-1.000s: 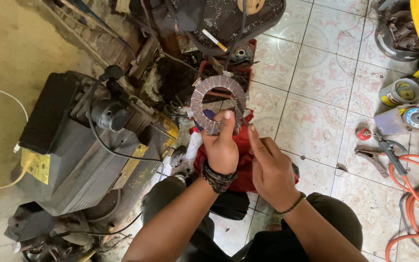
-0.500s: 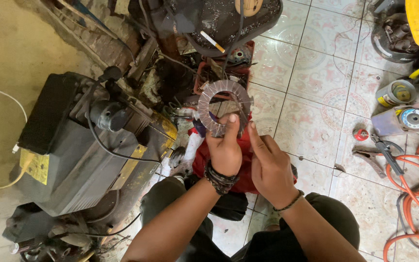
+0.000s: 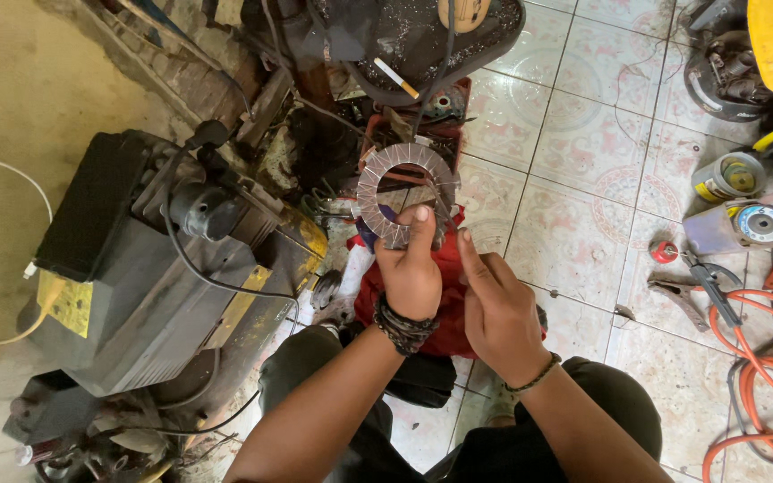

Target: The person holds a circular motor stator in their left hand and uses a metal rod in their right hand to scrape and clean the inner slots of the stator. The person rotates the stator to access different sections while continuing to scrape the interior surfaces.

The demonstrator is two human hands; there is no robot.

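Observation:
A flat grey ring-shaped clutch plate [image 3: 402, 185] with segmented friction pads stands upright in my left hand [image 3: 411, 268], pinched at its lower edge between thumb and fingers. My right hand [image 3: 492, 304] is just right of it, fingers extended toward the plate's lower right rim; whether they touch it I cannot tell. Both hands hover over a red cloth [image 3: 445, 309] on the floor, in front of my knees.
A dark engine block with hoses [image 3: 149, 268] lies to the left. A red tool tray [image 3: 418, 116] and black seat sit behind the plate. On the tiled floor at right are pliers [image 3: 686, 291], cans [image 3: 726, 176], a grinder [image 3: 749, 224] and an orange cable [image 3: 767, 376].
The plate has stayed in my left hand with almost no shift; my right hand's fingers have closed in slightly toward its lower rim.

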